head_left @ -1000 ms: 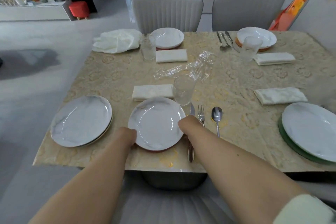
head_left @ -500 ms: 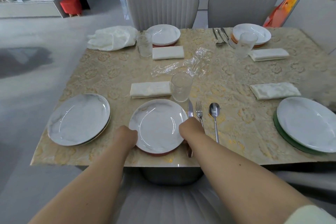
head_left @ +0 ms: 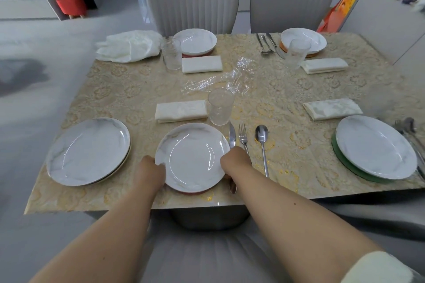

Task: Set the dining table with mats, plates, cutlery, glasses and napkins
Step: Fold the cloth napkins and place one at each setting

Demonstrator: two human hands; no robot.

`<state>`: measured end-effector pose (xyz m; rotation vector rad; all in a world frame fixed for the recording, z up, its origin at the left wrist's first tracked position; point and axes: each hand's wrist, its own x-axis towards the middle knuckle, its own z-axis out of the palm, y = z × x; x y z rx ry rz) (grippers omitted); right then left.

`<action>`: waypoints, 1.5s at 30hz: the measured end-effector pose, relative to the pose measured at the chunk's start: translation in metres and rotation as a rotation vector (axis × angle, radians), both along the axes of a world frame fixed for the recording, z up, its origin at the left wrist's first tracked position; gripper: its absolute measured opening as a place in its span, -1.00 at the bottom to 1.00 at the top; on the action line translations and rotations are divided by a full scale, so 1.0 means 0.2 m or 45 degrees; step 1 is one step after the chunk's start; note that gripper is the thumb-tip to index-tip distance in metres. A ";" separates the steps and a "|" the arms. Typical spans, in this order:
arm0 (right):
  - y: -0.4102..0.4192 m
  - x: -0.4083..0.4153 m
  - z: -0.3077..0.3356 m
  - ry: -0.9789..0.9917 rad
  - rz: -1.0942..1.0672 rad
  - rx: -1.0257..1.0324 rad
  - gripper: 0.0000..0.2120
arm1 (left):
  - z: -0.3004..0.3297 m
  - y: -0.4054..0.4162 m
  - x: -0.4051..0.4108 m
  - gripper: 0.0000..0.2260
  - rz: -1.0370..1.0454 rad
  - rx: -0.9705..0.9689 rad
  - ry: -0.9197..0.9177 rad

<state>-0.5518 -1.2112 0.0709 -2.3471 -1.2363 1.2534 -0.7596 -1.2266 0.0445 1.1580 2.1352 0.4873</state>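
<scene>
A white marbled plate [head_left: 193, 156] sits on a red mat [head_left: 195, 191] at the near table edge. My left hand [head_left: 150, 171] grips the plate's left rim and my right hand [head_left: 234, 161] grips its right rim. A knife [head_left: 232, 135], a fork [head_left: 243, 136] and a spoon [head_left: 262, 142] lie just right of the plate; my right hand covers part of the knife. A glass [head_left: 219, 107] and a folded napkin [head_left: 180, 111] lie behind the plate.
Another stack of plates [head_left: 88, 151] lies at the near left. A plate on a green mat [head_left: 374, 147] with cutlery is at the right. Two far settings, crumpled plastic wrap [head_left: 220, 78], a white cloth [head_left: 128, 46] and two chairs stand beyond.
The plate has slid slightly toward the near table edge with both hands on its rim. The view has shifted a little; the rest stays put.
</scene>
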 end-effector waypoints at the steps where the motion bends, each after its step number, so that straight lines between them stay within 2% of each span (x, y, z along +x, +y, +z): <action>1: 0.00 0.00 0.00 -0.008 -0.003 0.012 -0.66 | 0.01 -0.01 0.00 -0.91 0.013 0.020 -0.002; 4: -0.01 0.01 0.00 -0.060 -0.034 0.110 -0.69 | 0.00 -0.02 0.00 -0.91 0.034 0.090 0.036; 11: 0.00 0.02 -0.02 -0.123 -0.024 0.221 -0.80 | 0.02 0.01 -0.02 -0.86 0.045 0.070 0.102; 19: -0.01 0.01 -0.06 -0.089 -0.001 0.278 -0.75 | 0.03 0.01 -0.02 -0.88 0.111 0.054 0.057; 23: 0.01 0.11 -0.05 -0.177 -0.086 0.385 -0.80 | 0.08 0.00 0.00 -0.67 0.226 0.154 0.121; 25: 0.00 0.18 -0.06 -0.246 -0.036 0.326 -0.79 | 0.13 0.00 0.03 -0.64 0.241 0.208 0.191; 27: -0.02 0.20 -0.07 -0.290 0.039 0.205 -0.92 | 0.16 0.01 0.08 -0.68 0.196 0.276 0.194; 28: -0.03 0.20 -0.08 -0.304 0.071 0.171 -0.92 | 0.17 0.01 0.11 -0.71 0.160 0.317 0.182; 33: -0.05 0.14 -0.08 -0.354 0.180 0.157 -0.83 | 0.19 0.02 0.24 -0.79 0.022 0.445 0.162; 40: -0.09 0.15 -0.08 -0.375 0.119 0.120 -0.73 | 0.19 0.01 0.31 -0.84 -0.076 0.513 0.158; 43: -0.10 0.16 -0.09 -0.344 0.109 0.110 -0.77 | 0.21 0.00 0.36 -0.84 -0.116 0.529 0.150; 45: -0.11 0.17 -0.09 -0.348 0.129 0.129 -0.88 | 0.22 -0.01 0.39 -0.87 -0.181 0.560 0.143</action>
